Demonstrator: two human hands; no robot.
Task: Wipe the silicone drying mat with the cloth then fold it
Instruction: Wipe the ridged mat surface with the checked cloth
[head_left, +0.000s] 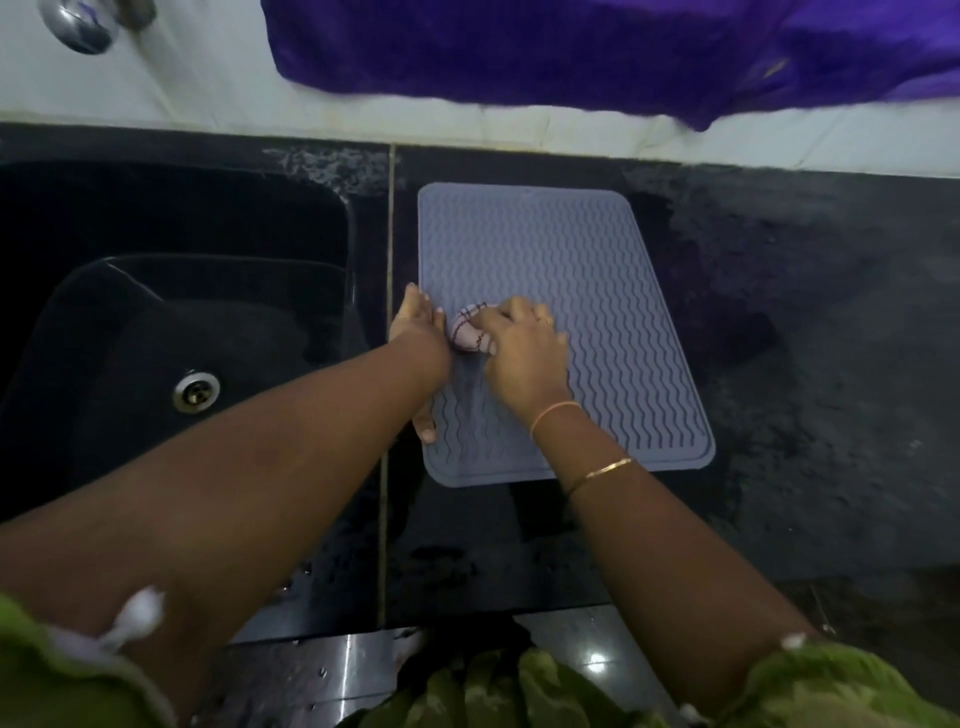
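Two hands engaged | cloth (467, 332) is balled in curled right hand (522, 353) | mat (597, 291) edge is pinned by flat left hand (415, 322) | its bulk lies rightward

readable text: 0, I can make out none | silicone drying mat (597, 286): wavy ridges only, no lettering I can read | cloth (467, 330): checked lines, no label legible | brands, numbers, signs: 0
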